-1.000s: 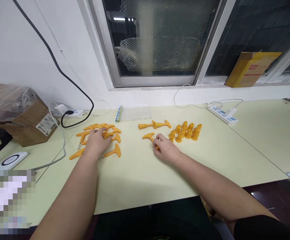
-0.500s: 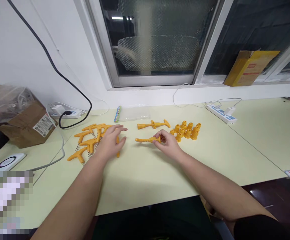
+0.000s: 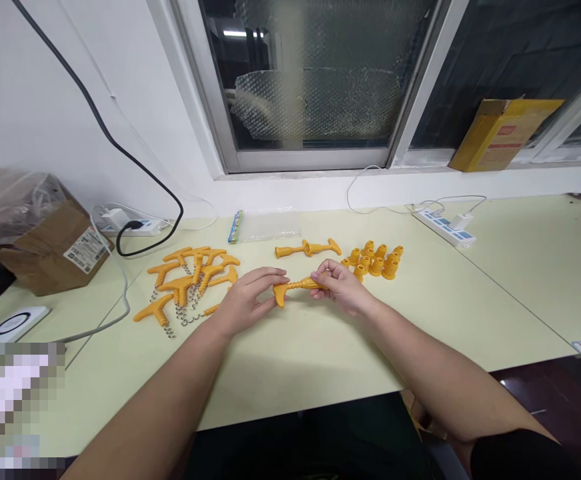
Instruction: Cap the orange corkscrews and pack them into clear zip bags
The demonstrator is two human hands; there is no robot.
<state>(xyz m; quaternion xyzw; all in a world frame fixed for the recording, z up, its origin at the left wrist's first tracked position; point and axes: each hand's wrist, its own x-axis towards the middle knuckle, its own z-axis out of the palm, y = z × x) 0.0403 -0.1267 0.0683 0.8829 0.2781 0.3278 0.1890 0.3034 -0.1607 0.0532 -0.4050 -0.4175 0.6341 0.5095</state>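
Observation:
Just above the table I have a yellow plastic corkscrew, its T-shaped handle to the left and its ribbed sleeve to the right. My right hand pinches the sleeve between thumb and fingers. My left hand has its fingers and thumb around the T handle. To the left lies a pile of yellow T-handles with metal spirals; my left hand hides part of it. Several yellow sleeves stand grouped beyond my right hand. Two yellow corkscrews, or parts of them, lie end to end behind my hands.
A clear plastic bag lies near the wall. Power strips stand at the left and right, with cables. A cardboard box and a white charging pad are at far left. A yellow carton leans on the window.
My left hand has moved right from beside the pile and closed on the corkscrew's handle. The corkscrew has turned so its T handle shows. My right hand still holds the sleeve.

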